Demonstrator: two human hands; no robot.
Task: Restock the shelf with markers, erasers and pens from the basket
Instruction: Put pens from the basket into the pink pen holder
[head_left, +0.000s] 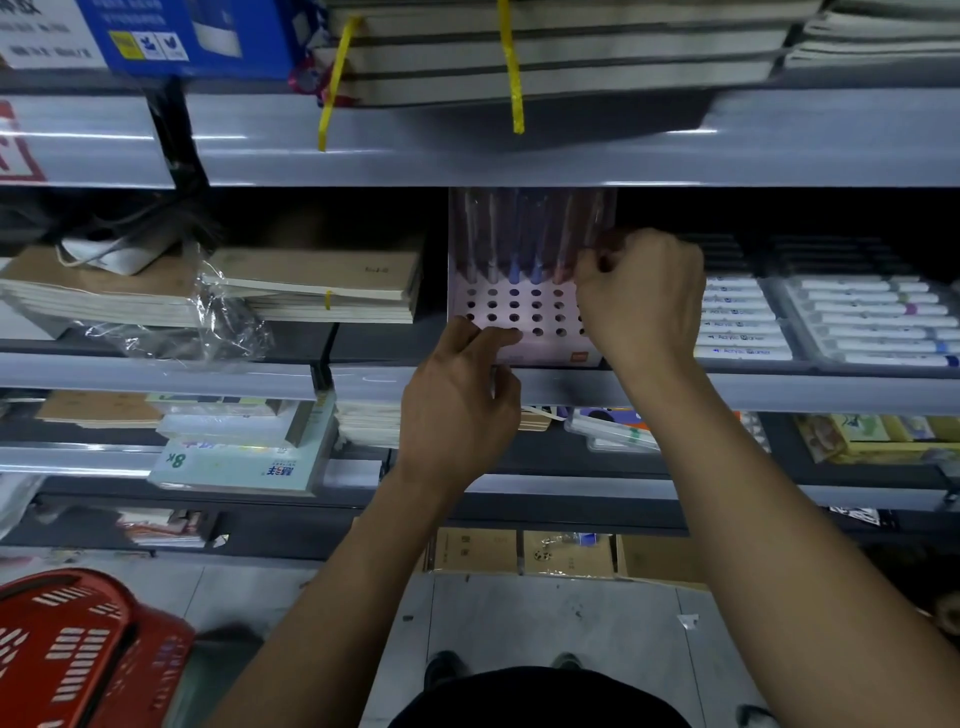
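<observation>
Slotting pens: right hand pinches 1 over holder, left hand fingers steady its front; mostly empty holes, basket at 7 o'clock.

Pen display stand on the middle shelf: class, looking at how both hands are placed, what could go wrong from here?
1. The right hand pinches a pen at the rear row of the pen display stand; it could miss its hole and knock the neighbouring upright pens askew.
2. The left hand only steadies the stand's front corner at the shelf edge, so a push might tip it off.
3. The upper shelf leaves little headroom for inserting pens.
</observation>
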